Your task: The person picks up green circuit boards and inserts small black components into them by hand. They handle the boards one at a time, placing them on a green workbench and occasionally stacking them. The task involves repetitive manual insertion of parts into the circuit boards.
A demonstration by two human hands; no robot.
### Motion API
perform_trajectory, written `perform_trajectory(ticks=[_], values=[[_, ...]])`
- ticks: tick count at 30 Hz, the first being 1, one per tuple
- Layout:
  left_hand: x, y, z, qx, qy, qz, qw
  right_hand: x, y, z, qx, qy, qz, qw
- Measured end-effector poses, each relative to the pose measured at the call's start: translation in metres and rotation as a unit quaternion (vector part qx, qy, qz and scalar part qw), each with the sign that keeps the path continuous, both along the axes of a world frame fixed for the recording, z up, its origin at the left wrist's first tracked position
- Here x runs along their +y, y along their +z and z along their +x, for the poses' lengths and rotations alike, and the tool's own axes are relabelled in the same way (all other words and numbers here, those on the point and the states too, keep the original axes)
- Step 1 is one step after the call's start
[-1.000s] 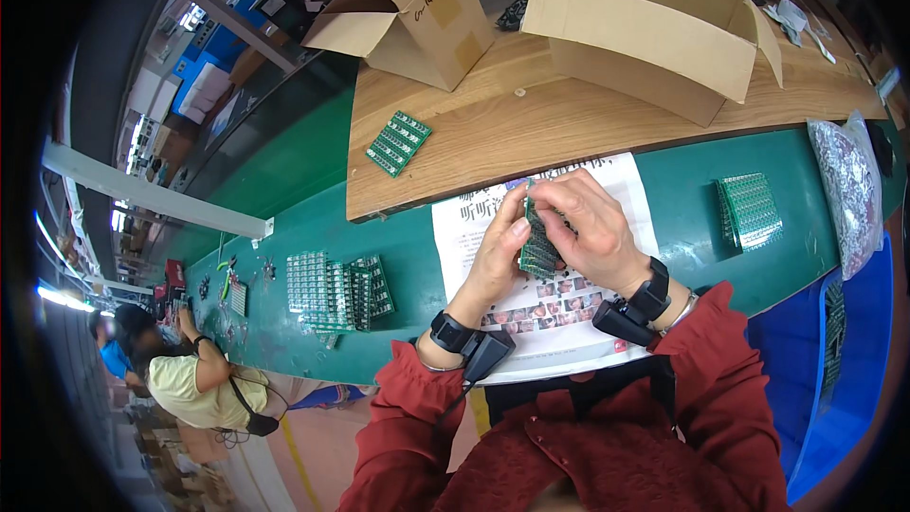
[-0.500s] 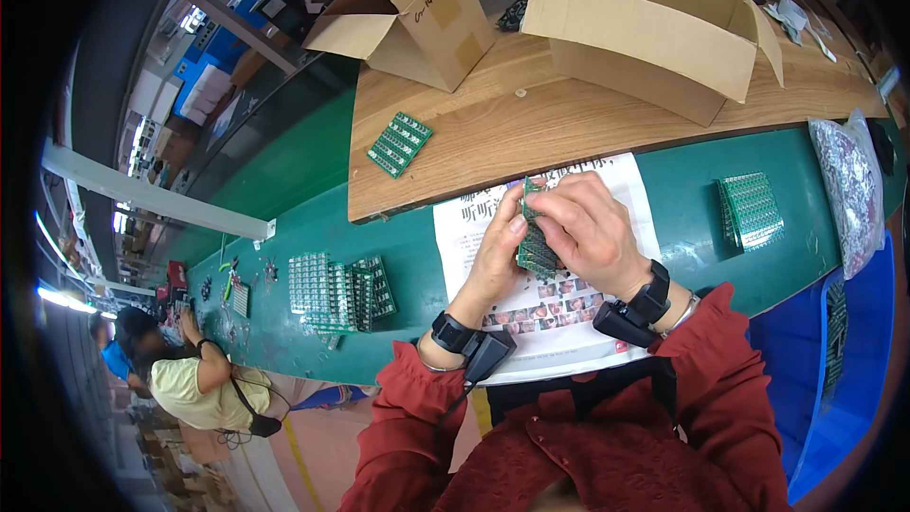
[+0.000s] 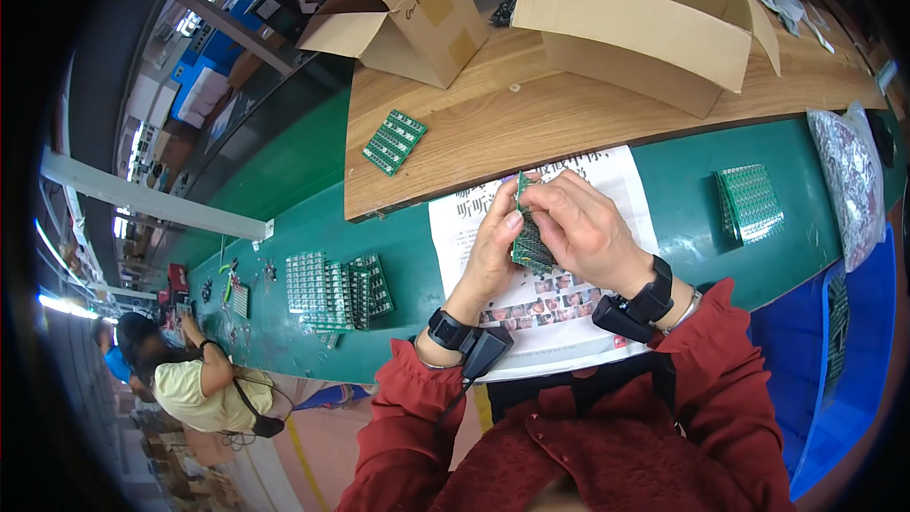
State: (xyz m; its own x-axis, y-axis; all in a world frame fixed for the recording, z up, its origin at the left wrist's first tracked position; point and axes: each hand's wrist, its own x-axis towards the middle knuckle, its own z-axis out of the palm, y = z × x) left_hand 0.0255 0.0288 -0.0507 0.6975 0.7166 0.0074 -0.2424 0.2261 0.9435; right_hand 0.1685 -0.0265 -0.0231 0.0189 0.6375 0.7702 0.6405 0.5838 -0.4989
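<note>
Both my hands hold one green circuit board upright over a printed paper sheet on the green bench. My left hand grips its left edge with the thumb up along the board. My right hand wraps over the top and right side. Black bands sit on both wrists, and my sleeves are dark red.
On the wooden shelf lie a green board panel and two open cardboard boxes. Board stacks lie at the left of the bench, another stack and a clear bag at the right. A seated person works at the lower left.
The board has tilted slightly in my hands and my fingers have shifted on it. Nothing else has moved.
</note>
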Motion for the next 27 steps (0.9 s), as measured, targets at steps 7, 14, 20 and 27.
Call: perform_trajectory(ticks=[7,14,20,27], values=[[0.002,0.006,0.0,-0.045,-0.017,-0.062,0.997,-0.006,-0.001,0.008,0.053,0.016,-0.07,0.996],[0.001,0.005,-0.001,-0.043,-0.024,-0.063,0.997,-0.003,-0.003,0.003,0.041,0.019,-0.056,0.997],[0.0,0.004,0.0,-0.001,-0.001,-0.025,1.0,-0.003,-0.007,0.003,-0.008,0.001,-0.04,0.999],[0.003,0.007,-0.002,-0.062,-0.012,-0.086,0.994,-0.007,-0.005,0.009,0.009,0.007,-0.052,0.999]])
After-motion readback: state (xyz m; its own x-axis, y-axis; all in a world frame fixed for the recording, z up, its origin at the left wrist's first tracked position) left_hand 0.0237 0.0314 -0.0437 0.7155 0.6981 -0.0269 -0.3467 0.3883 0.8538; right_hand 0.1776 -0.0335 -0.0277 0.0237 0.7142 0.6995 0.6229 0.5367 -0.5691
